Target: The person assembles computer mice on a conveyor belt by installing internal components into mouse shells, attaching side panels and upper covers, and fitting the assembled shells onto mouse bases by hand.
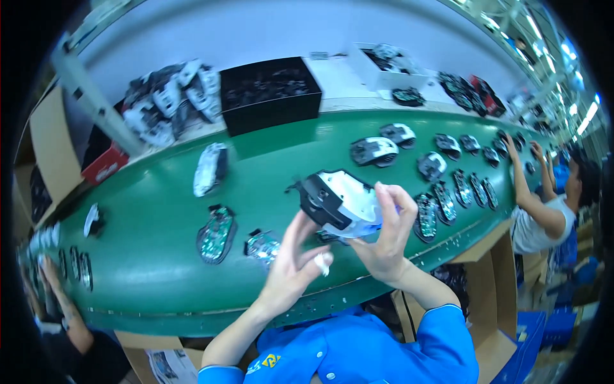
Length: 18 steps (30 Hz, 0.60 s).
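Above the green bench I hold up a black and white computer mouse shell (345, 198), its white inside showing. My left hand (291, 262) has its fingers against the shell's lower left edge; a bit of white covering sits on the thumb tip. My right hand (387, 240) pinches the shell's right side between thumb and fingers. Below the shell lies a mouse base with a green circuit board (262, 246), partly hidden by my left hand. Another such base (216, 235) is to its left, and a pale shell piece (210, 169) lies farther back.
Assembled mice (374, 152) and open bases (425, 217) stand in rows on the green bench (153, 256) at right. Behind are a black box (272, 118) of parts, a shell heap (169, 102) and a white bin (400, 78). Co-workers' hands (508, 147) work at both ends.
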Tool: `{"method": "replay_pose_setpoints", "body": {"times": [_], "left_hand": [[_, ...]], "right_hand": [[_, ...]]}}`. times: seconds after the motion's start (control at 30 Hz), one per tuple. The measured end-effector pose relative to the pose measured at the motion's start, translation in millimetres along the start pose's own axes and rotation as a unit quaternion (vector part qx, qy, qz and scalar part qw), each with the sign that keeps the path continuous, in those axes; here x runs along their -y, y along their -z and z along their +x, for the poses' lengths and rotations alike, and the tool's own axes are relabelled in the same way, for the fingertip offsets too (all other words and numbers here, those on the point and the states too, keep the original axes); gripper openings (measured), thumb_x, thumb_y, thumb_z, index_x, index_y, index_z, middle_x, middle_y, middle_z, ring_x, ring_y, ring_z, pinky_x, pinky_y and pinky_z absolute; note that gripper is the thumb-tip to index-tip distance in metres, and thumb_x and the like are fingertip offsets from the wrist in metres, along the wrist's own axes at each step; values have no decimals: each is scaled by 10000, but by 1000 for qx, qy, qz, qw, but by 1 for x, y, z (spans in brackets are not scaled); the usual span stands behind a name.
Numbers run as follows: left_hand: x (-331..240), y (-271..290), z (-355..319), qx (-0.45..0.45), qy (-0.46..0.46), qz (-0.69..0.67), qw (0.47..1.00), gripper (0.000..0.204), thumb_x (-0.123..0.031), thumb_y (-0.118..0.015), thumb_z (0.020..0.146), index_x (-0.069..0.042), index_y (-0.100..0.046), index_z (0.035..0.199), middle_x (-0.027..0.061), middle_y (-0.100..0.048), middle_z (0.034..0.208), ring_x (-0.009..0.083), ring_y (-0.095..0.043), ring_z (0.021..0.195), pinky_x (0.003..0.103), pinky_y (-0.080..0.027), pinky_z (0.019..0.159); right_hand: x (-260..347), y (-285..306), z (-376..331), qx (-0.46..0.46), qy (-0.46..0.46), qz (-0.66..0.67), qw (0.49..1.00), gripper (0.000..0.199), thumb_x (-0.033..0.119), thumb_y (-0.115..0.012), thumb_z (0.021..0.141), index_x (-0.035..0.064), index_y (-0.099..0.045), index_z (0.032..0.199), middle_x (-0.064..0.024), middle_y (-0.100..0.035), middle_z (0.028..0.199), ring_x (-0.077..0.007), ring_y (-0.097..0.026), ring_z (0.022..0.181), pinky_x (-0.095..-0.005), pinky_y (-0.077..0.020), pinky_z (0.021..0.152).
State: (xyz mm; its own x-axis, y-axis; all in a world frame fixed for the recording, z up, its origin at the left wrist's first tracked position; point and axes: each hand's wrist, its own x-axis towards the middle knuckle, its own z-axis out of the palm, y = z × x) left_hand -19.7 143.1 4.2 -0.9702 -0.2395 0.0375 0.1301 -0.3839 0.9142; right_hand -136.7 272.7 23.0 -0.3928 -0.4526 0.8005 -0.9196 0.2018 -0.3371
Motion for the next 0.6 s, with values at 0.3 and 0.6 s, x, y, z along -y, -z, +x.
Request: {"method": "replay_pose_setpoints", "body": {"times": [0.3,0.6], "left_hand": [[-21,47,9,-165,-26,-298,940,458,-366,-511,930,-45,-431,1245,89,-550,1161,191,-567,1056,399,-493,878],[-48,87,-5,-142,-4,-284,948,480,-339,-370,937,-27,-377,1301,144,-523,1237,257,-537,1127,440,-463,926]], "right_hand": [[23,-22,22,268,-274,450,807,711,9,-634,786,6,-253,1386,-171,-488,1256,-197,-546,1030,-302,-491,816],[7,-30,65,305,-292,364,830,365,-6,-542,856,7,-492,1218,-81,-636,996,-120,-601,908,-222,-499,698]]}}
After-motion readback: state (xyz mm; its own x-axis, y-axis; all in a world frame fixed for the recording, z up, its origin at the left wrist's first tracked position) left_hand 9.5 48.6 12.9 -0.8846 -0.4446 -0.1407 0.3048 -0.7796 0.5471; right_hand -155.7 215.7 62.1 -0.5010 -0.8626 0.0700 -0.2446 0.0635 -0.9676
